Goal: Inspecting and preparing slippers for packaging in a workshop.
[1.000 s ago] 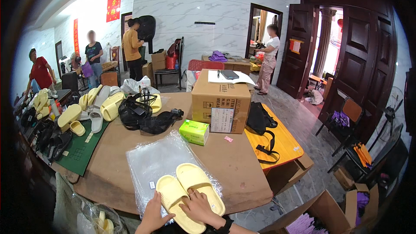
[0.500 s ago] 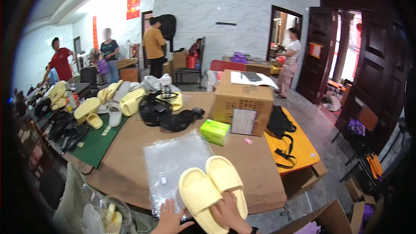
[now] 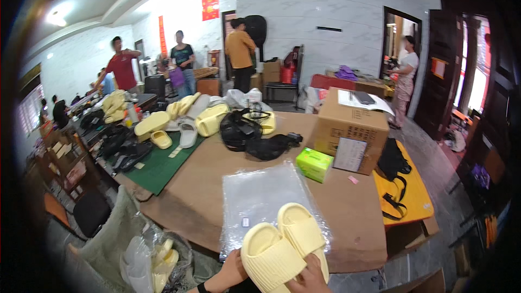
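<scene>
From where I stood, a pair of pale yellow slippers (image 3: 275, 268) lay side by side, toes away from the person, over the near right part of the stack of clear plastic (image 3: 258, 190). The right hand (image 3: 310, 278) had them in a narrow grip, fingers bent over the inner edges where the two met. The left hand (image 3: 232, 269) was against the outer side of the left slipper; its fingertips were hidden, so I couldn't make out how tightly they closed. Just beyond the plastic sat a green packet (image 3: 313, 164), with a cardboard box (image 3: 347, 127) behind it to the right. A black bag (image 3: 266, 146) lay beyond the plastic, and a green mat (image 3: 163, 176) to its left.
</scene>
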### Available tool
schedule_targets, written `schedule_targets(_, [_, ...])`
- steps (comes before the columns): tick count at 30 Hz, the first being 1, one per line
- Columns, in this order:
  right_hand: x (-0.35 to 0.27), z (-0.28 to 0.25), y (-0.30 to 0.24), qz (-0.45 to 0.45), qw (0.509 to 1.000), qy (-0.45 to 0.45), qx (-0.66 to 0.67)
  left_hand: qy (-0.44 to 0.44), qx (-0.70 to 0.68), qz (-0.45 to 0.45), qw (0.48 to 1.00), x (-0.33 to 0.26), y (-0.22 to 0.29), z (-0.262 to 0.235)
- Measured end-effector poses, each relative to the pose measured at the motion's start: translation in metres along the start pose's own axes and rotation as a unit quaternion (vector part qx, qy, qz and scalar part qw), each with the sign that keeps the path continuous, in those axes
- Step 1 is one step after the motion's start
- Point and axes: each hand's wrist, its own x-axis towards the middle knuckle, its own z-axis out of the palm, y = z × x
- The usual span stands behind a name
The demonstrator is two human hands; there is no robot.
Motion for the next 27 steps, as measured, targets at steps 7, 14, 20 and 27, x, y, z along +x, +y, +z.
schedule_targets(7, [-0.009, -0.008, -0.005, -0.003, 0.994, -0.053, 0.092, 0.011, -0.191, -0.145, 0.971, -0.008, -0.007, 0.001])
schedule_targets(14, [-0.008, -0.006, -0.008, -0.03, 0.987, -0.087, 0.13, -0.009, -0.141, -0.142, 0.98, 0.02, 0.014, -0.031])
schedule_targets(20, [-0.008, 0.004, -0.006, -0.042, 0.974, -0.138, 0.176, 0.107, -0.003, -0.091, 0.99, 0.012, -0.029, 0.0])
schedule_targets(27, [-0.006, 0.007, -0.017, -0.02, 0.975, -0.141, 0.173, 0.26, -0.214, -0.263, 0.904, 0.037, -0.044, 0.01])
